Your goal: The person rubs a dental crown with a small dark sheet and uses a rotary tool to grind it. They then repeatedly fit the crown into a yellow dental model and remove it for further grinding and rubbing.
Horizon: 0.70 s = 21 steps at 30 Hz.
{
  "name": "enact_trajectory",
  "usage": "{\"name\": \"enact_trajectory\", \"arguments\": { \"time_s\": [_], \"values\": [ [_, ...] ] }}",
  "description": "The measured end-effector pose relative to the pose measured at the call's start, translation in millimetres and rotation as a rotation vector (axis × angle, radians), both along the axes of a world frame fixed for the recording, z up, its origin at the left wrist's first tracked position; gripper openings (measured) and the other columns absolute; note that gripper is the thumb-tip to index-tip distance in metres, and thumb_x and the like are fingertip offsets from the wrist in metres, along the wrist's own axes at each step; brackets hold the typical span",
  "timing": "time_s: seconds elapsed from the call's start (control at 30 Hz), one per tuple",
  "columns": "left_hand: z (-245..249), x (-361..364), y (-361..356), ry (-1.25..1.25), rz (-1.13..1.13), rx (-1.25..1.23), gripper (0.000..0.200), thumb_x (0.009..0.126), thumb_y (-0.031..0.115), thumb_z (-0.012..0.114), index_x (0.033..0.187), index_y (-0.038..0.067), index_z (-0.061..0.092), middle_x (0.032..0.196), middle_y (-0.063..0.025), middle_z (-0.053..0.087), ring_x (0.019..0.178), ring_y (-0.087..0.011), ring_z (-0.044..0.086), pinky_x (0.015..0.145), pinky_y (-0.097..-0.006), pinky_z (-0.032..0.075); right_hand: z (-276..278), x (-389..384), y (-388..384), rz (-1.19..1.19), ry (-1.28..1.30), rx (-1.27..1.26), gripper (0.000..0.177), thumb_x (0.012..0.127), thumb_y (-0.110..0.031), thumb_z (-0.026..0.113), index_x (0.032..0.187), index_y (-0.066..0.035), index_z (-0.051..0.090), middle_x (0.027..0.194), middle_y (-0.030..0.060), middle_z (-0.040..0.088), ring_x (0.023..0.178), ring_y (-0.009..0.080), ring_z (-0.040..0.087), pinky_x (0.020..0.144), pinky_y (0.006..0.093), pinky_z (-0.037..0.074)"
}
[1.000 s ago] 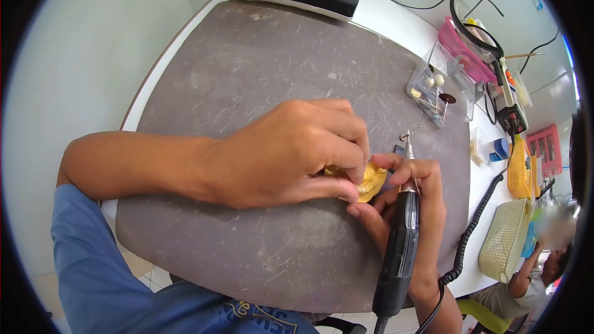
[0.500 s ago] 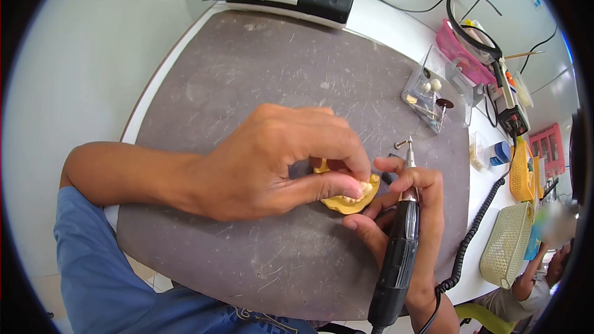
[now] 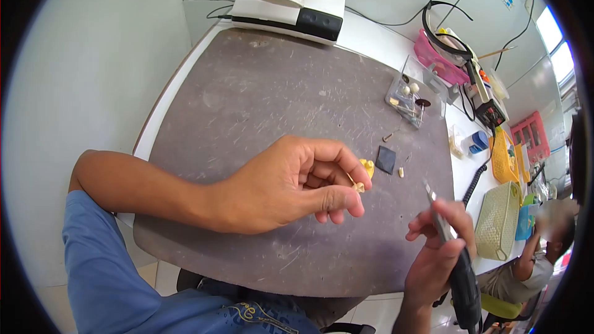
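Note:
Between the thumb and index finger of my left hand [image 3: 291, 185] is a small tooth-coloured piece [image 3: 359, 187]. Just behind those fingertips a bit of a yellow dental model [image 3: 368, 166] shows; the rest is hidden by the hand. My right hand [image 3: 439, 244], off to the right, is wrapped round a black and silver rotary handpiece [image 3: 461, 272], its tip pointing up and left. A dark square pad [image 3: 386, 159] and a small pale piece [image 3: 401, 172] lie on the grey mat [image 3: 278, 93] between the hands.
A clear box of small tools [image 3: 405, 102], a loose bur [image 3: 388, 137] and a white machine with a hose [image 3: 288, 15] stand farther back. Baskets [image 3: 500, 219], a blue-lidded jar [image 3: 478, 141] and a coiled cord line the right side. Another person [image 3: 526, 272] sits at far right.
My left hand has lifted the small piece off the model. My right hand has moved right and down with the handpiece, away from the model. The view has shifted, and the dark pad now shows fully.

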<state>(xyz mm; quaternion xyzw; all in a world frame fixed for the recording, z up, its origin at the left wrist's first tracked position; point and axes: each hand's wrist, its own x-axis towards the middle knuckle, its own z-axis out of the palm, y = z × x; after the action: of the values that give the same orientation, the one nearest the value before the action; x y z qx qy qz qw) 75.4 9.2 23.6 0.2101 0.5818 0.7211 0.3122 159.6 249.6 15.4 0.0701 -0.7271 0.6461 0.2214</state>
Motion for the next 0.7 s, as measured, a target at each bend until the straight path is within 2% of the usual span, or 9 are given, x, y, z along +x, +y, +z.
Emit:
{"name": "enact_trajectory", "arguments": {
  "time_s": [0.07, 0.1, 0.17, 0.23, 0.3, 0.33, 0.4, 0.6, 0.7],
  "values": [
    [-1, 7, 3, -0.044, -0.029, 0.041, 0.020, 0.100, 0.010, 0.064, 0.118, 0.000, 0.064, 0.102, -0.0113, 0.073, 0.084, -0.0092, 0.067, 0.074, -0.0213, 0.054, -10, 20, 1, -0.117, 0.109, 0.250, 0.046, 0.093, -0.043, 0.071, 0.105, 0.001, 0.068, 0.082, 0.0101, 0.063, 0.072, 0.0180, 0.062, 0.063, 0.0271, 0.051],
    [-3, 11, 4, -0.052, -0.037, 0.044, 0.020, 0.100, 0.010, 0.064, 0.118, 0.000, 0.064, 0.102, -0.0113, 0.073, 0.084, -0.0092, 0.067, 0.074, -0.0213, 0.054, -12, 26, -12, -0.177, 0.150, 0.219, 0.032, 0.093, -0.031, 0.070, 0.095, 0.001, 0.067, 0.073, 0.0105, 0.063, 0.070, 0.0194, 0.064, 0.061, 0.0288, 0.051],
    [-5, 16, 6, -0.084, -0.071, 0.070, 0.020, 0.100, 0.008, 0.064, 0.116, -0.003, 0.066, 0.104, -0.0127, 0.073, 0.092, -0.0132, 0.070, 0.081, -0.0245, 0.057, -20, 41, -24, -0.200, 0.155, 0.167, 0.030, 0.091, -0.029, 0.072, 0.095, 0.001, 0.066, 0.077, 0.0126, 0.064, 0.071, 0.0208, 0.067, 0.062, 0.0292, 0.053],
    [-11, 23, 11, -0.108, -0.079, 0.078, 0.020, 0.099, 0.010, 0.066, 0.114, -0.004, 0.067, 0.103, -0.0107, 0.073, 0.091, -0.0122, 0.069, 0.082, -0.0249, 0.057, -26, 52, -34, -0.185, 0.129, 0.157, 0.030, 0.090, -0.022, 0.073, 0.106, 0.000, 0.058, 0.083, 0.0143, 0.064, 0.074, 0.0238, 0.069, 0.069, 0.0320, 0.058],
    [-13, 26, 12, -0.131, -0.083, 0.084, 0.020, 0.099, 0.011, 0.067, 0.112, -0.004, 0.068, 0.101, -0.0086, 0.072, 0.089, -0.0112, 0.068, 0.084, -0.0253, 0.057, -30, 50, -57, -0.371, 0.109, 0.113, 0.045, 0.091, -0.045, 0.070, 0.099, -0.006, 0.050, 0.074, 0.0099, 0.058, 0.069, 0.0177, 0.063, 0.070, 0.0309, 0.053],
    [-12, 26, 12, -0.154, -0.112, 0.062, 0.021, 0.099, 0.008, 0.066, 0.114, -0.005, 0.069, 0.104, -0.0120, 0.073, 0.095, -0.0141, 0.069, 0.087, -0.0270, 0.057, -34, 48, -55, -0.373, 0.102, 0.113, 0.045, 0.091, -0.045, 0.070, 0.099, -0.006, 0.050, 0.074, 0.0099, 0.058, 0.069, 0.0177, 0.063, 0.070, 0.0309, 0.053],
    [-13, 27, 11, -0.184, -0.143, 0.044, 0.021, 0.099, 0.005, 0.065, 0.116, -0.007, 0.069, 0.107, -0.0154, 0.073, 0.101, -0.0169, 0.070, 0.091, -0.0287, 0.058, -42, 46, -50, -0.188, 0.326, 0.109, 0.036, 0.089, -0.015, 0.076, 0.109, -0.003, 0.049, 0.081, 0.0125, 0.063, 0.084, 0.0307, 0.073, 0.082, 0.0415, 0.062],
    [-13, 28, 11, -0.156, -0.187, 0.053, 0.025, 0.099, 0.006, 0.066, 0.119, -0.008, 0.068, 0.108, -0.0155, 0.073, 0.097, -0.0158, 0.071, 0.089, -0.0277, 0.058, -43, 48, -49, -0.163, 0.297, 0.132, 0.038, 0.087, -0.012, 0.078, 0.108, -0.002, 0.048, 0.081, 0.0122, 0.063, 0.089, 0.0319, 0.073, 0.093, 0.0452, 0.061],
    [-14, 27, 12, -0.180, -0.188, 0.029, 0.025, 0.098, 0.005, 0.066, 0.119, -0.007, 0.069, 0.108, -0.0156, 0.073, 0.095, -0.0156, 0.071, 0.088, -0.0272, 0.058, -45, 47, -49, -0.136, 0.316, 0.140, 0.037, 0.087, -0.011, 0.078, 0.108, -0.002, 0.049, 0.081, 0.0129, 0.064, 0.089, 0.0328, 0.074, 0.092, 0.0437, 0.061]
  ]
}}
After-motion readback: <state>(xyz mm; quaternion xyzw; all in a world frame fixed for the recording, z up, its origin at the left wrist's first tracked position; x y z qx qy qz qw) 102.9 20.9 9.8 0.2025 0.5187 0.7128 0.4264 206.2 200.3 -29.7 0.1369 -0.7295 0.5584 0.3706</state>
